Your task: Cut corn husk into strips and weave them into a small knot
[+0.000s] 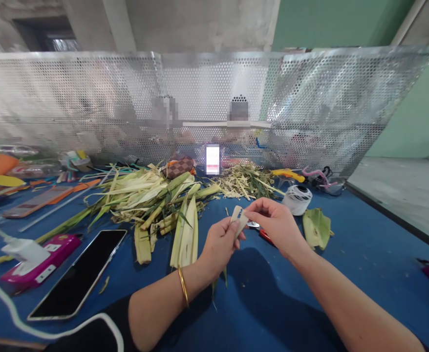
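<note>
A pale, flat strip of what looks like corn husk (241,225) is held up over the table, folded near its top. My left hand (219,240) grips its lower part between thumb and fingers. At its upper right edge, my right hand (271,221) pinches it with thumb and index finger. Partly hidden beneath the right hand lies a tool with a red handle (265,236) and a shiny metal part. A ball of white thread (297,200) sits beyond that hand, and a curled green husk piece (316,228) lies to its right.
A heap of corn husks (137,193) spreads left of centre, with shredded scraps (242,182) behind my hands. At the left lie a black-screened phone (78,274) and a magenta power strip (64,243) with a white cable (11,308). A perforated metal screen (119,93) borders the back.
</note>
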Demonstrator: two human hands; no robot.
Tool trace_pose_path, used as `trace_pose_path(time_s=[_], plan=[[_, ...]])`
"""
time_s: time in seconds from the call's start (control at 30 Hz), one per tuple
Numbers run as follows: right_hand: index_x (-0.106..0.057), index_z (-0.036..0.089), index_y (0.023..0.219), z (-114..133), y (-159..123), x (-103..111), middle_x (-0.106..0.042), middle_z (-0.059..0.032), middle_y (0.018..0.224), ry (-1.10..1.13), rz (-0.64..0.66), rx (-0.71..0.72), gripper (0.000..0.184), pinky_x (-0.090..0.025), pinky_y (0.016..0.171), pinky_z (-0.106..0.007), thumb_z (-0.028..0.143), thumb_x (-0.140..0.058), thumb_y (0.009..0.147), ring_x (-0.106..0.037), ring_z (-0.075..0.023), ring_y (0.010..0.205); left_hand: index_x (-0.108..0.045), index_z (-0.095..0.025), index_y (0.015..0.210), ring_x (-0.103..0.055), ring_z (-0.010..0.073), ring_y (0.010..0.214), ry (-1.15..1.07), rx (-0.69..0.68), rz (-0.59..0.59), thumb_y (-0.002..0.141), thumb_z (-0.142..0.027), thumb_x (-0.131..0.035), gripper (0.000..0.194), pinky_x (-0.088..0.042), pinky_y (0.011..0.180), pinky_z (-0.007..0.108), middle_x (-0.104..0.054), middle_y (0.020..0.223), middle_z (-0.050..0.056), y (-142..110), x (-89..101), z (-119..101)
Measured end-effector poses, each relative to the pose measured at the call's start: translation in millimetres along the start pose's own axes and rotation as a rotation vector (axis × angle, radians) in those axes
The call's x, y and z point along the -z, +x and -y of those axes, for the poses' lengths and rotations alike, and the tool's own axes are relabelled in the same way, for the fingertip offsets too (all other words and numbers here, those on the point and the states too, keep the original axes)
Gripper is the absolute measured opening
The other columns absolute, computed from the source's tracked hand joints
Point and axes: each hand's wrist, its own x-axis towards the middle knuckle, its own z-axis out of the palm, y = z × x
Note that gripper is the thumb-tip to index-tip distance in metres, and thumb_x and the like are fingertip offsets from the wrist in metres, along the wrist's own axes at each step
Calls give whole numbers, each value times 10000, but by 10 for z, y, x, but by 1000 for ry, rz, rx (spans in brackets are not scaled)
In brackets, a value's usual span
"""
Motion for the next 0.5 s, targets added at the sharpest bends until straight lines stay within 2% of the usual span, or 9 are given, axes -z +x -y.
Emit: trace_pose_path(time_s=[0.13,0.23,0.33,0.4,0.5], plan=[[-600,191,860,1,16,7,-649,-2,703,55,-3,-26,279,-478,655,-317,315,-689,626,-597,-160,653,-551,-168,684,-425,86,495,56,-42,-12,858,-378,-444,293,-329,483,201,-512,576,-11,12,17,17],[-611,189,723,45,15,46,-601,16,606,-15,57,-7,150,-456,606,-295,317,-653,658,-556,-139,593,-587,-157,740,-453,87,477,-47,0,30,839,-389,-468,280,-359,481,209,-568,614,5,0,7,-27],[-598,193,672,115,3,99,-585,24,594,-57,155,63,102,-447,598,-283,290,-632,678,-541,-128,588,-624,-150,825,-556,118,511,-250,117,129,795,-338,-485,236,-443,541,244,-650,711,43,-24,-13,-100],[-616,195,765,151,-2,127,-601,25,632,-51,215,90,112,-458,613,-288,275,-623,686,-562,-130,606,-645,-155,859,-602,143,546,-343,169,190,747,-263,-473,232,-475,582,267,-677,744,54,-40,-21,-139],[-629,192,961,160,1,144,-618,19,665,-96,210,100,275,-464,606,-299,267,-598,699,-577,-138,599,-661,-162,856,-621,158,572,-376,186,251,702,-214,-464,256,-494,630,282,-688,728,49,-56,-23,-164]])
